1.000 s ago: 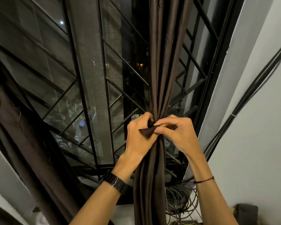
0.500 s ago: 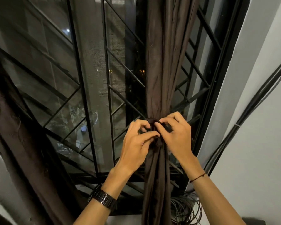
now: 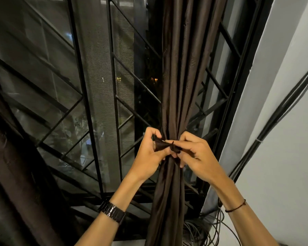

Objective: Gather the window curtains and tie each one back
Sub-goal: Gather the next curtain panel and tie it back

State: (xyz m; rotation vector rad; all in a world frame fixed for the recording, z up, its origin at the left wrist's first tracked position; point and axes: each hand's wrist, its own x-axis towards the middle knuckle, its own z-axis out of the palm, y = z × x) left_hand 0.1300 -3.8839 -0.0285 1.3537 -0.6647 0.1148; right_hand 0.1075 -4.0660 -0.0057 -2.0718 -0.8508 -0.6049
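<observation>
head view: at the window grille [image 3: 96, 107], two dark curtains: the gathered curtain [image 3: 183, 77] upright in the middle, a second curtain [image 3: 16, 174] at the left edge. left hand [image 3: 149, 158] and right hand [image 3: 196, 157], equally near, each pinch an end of the single tie [image 3: 162, 145], lying crosswise between them at its waist.

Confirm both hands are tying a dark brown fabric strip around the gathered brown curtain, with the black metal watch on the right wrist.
No: the head view shows the black metal watch on the left wrist; left hand and right hand pinch the dark brown fabric strip round the gathered brown curtain.
</observation>
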